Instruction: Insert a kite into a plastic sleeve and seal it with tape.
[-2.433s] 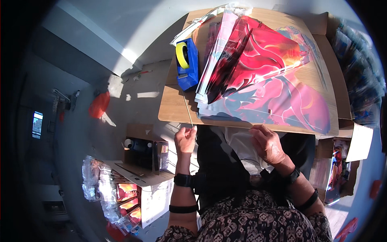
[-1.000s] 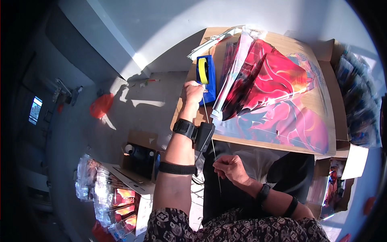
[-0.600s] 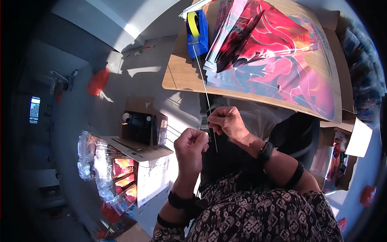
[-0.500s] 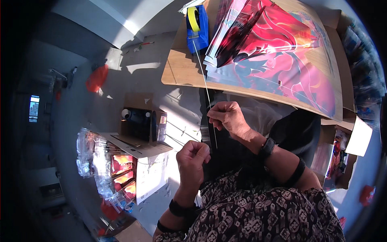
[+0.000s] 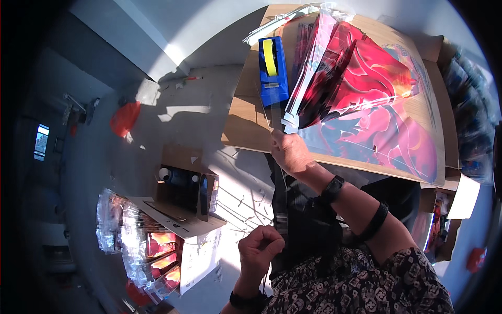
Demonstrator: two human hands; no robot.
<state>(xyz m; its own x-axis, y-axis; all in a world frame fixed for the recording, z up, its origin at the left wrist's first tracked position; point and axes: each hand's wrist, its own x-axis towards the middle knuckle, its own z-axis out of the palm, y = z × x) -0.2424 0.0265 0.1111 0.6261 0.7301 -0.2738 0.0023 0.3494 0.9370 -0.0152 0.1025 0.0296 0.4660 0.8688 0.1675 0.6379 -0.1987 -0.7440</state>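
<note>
A strip of clear tape [image 5: 283, 201] runs from the blue tape dispenser [image 5: 281, 93], which carries a yellow-cored roll, down past the table edge. My right hand [image 5: 291, 153] is closed on the strip at the table's front edge, just below the white ends of the folded red printed film [image 5: 366, 78]. Its fingertips are partly hidden. Lower down, before my lap, my left hand [image 5: 260, 250] pinches the strip's lower end between thumb and finger. A flat printed sheet [image 5: 376, 141] lies under the folded film.
The wooden table [image 5: 246, 123] bears white sticks [image 5: 282, 23] at its far left. On the floor to the left stand an open carton [image 5: 201, 256] of packaged red prints and a carton holding a dark bottle [image 5: 180, 175]. An orange bag [image 5: 125, 119] lies beyond; another open box [image 5: 444, 209] is at right.
My right hand has moved up to the table edge, nearer the dispenser. My left hand sits lower in view, still pinched. The table and dispenser appear lower as the view shifted.
</note>
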